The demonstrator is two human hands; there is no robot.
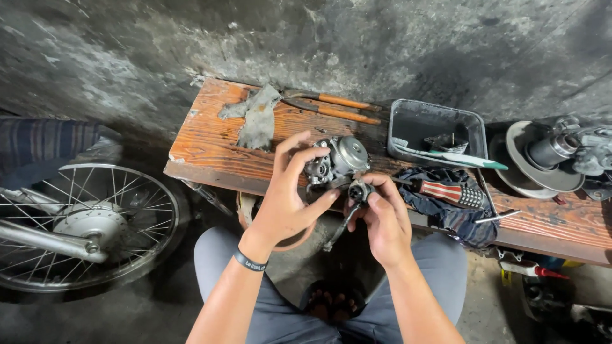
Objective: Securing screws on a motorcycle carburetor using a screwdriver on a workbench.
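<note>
Two bare hands meet at the centre of the frame over a small grey metal carburettor [336,164]. The left hand [287,197] has its fingers wrapped around the carburettor's left side, while the right hand [382,220] pinches a dark fitting at its lower end. Behind them runs the worn orange wooden desk [210,143], with orange-handled pliers [335,106] at upper centre and a grey metal tray [433,127] to the right.

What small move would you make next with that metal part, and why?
Probably reach the right hand for the striped-handled screwdriver on the dark cloth. Both hands grip the carburetor bare, the left hand steadying it, and that tool lies nearest.
</note>
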